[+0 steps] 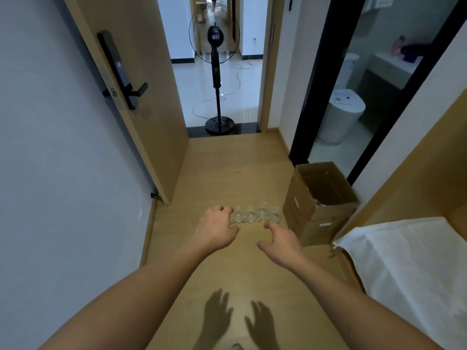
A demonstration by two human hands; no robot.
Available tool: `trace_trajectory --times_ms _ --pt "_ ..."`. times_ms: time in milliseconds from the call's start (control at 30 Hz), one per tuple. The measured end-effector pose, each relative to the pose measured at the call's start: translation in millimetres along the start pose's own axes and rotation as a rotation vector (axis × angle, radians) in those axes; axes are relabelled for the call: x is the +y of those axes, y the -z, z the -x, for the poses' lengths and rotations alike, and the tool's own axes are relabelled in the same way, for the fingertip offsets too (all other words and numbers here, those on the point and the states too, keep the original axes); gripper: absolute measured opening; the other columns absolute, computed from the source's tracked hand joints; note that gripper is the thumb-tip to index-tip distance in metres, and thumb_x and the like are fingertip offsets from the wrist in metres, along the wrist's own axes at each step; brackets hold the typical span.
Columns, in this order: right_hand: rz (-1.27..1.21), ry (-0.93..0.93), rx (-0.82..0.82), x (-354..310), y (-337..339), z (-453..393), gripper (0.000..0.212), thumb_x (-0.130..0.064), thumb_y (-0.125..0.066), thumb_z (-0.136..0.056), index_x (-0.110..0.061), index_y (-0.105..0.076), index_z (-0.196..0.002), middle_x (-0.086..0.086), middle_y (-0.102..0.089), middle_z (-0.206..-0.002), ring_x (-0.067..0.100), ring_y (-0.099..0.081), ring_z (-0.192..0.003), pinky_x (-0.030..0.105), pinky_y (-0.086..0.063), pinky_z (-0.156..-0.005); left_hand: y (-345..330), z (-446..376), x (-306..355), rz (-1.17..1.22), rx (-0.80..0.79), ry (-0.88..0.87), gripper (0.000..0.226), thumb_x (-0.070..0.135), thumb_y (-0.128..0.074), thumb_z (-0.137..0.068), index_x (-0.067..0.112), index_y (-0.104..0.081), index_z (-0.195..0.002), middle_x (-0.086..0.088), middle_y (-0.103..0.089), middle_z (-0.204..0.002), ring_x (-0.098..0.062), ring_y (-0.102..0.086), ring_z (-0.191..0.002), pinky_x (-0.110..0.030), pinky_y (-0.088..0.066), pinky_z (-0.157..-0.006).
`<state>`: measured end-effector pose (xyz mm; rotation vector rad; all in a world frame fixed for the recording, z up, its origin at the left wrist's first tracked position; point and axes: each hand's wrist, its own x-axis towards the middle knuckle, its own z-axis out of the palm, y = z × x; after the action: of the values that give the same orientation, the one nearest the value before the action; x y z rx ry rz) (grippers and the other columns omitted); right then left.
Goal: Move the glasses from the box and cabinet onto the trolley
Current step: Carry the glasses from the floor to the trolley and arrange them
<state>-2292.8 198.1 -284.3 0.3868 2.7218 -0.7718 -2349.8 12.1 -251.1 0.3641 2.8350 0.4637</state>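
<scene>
Several clear glasses (255, 215) stand in a row on the wooden floor, just left of an open cardboard box (318, 218). Another glass (317, 202) shows inside the box at its near corner. My left hand (217, 229) is stretched out in front of the row's left end, fingers loosely bent, holding nothing. My right hand (279, 239) hovers in front of the row's right end with fingers spread and empty. Both hands cast spread-finger shadows on the floor below. No trolley or cabinet interior is in view.
An open wooden door (131, 97) stands at the left. A pedestal fan (216, 72) with a cable fills the doorway ahead. To the right are a bathroom entrance, a wooden cabinet side (417, 185) and a white cloth (404, 269). A small glass rim (236, 346) shows at the bottom edge.
</scene>
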Motion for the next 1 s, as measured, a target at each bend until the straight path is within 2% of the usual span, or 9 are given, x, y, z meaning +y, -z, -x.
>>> trace_trajectory --times_ms 167,433,633,800,1000 --pt "0.019 -0.045 -0.059 -7.1 -11.6 -36.6 0.064 -0.053 -0.066 -0.087 -0.027 -0.049 -0.142 0.004 -0.058 -0.138 0.027 -0.053 -0.128 0.032 -0.043 -0.098 -5.5 -38.3 -27.3 0.026 -0.043 0.025 0.055 0.047 -0.060 -0.095 0.019 -0.050 -0.141 -0.009 -0.053 -0.139 -0.030 -0.045 -0.130 -0.038 -0.042 -0.105" --pt "0.024 -0.037 -0.103 -13.7 -7.2 -130.9 0.065 -0.052 -0.067 -0.088 -0.027 -0.048 -0.144 0.005 -0.060 -0.137 0.026 -0.056 -0.125 0.032 -0.046 -0.095 -14.5 -119.2 -47.4 0.056 -0.094 0.099 0.058 0.048 -0.061 -0.094 0.019 -0.049 -0.143 -0.010 -0.052 -0.143 -0.032 -0.045 -0.133 -0.040 -0.043 -0.107" --pt "0.000 -0.002 -0.130 -20.7 10.2 -227.2 0.063 -0.048 -0.068 -0.089 -0.023 -0.051 -0.144 0.008 -0.059 -0.138 0.028 -0.054 -0.128 0.032 -0.045 -0.099 -11.3 -214.3 -46.0 0.055 -0.099 0.131 0.056 0.044 -0.061 -0.094 0.017 -0.050 -0.143 -0.011 -0.052 -0.142 -0.033 -0.046 -0.131 -0.038 -0.043 -0.104" --pt "-0.058 -0.012 -0.184 -12.6 24.8 -304.9 0.059 -0.043 -0.068 -0.091 -0.017 -0.051 -0.142 0.010 -0.059 -0.136 0.029 -0.053 -0.127 0.033 -0.043 -0.102 -24.2 -295.4 -35.0 0.094 -0.168 0.169 0.058 0.044 -0.063 -0.093 0.016 -0.049 -0.143 -0.011 -0.051 -0.141 -0.033 -0.048 -0.130 -0.040 -0.045 -0.106" --pt "-0.159 -0.106 -0.286 17.5 21.1 -374.7 0.056 -0.041 -0.067 -0.092 -0.019 -0.051 -0.142 0.008 -0.062 -0.130 0.025 -0.061 -0.113 0.029 -0.045 -0.085 -57.4 -367.8 -37.8 0.154 -0.262 0.272 0.060 0.046 -0.065 -0.092 0.017 -0.051 -0.142 -0.011 -0.055 -0.139 -0.031 -0.051 -0.129 -0.033 -0.043 -0.103"
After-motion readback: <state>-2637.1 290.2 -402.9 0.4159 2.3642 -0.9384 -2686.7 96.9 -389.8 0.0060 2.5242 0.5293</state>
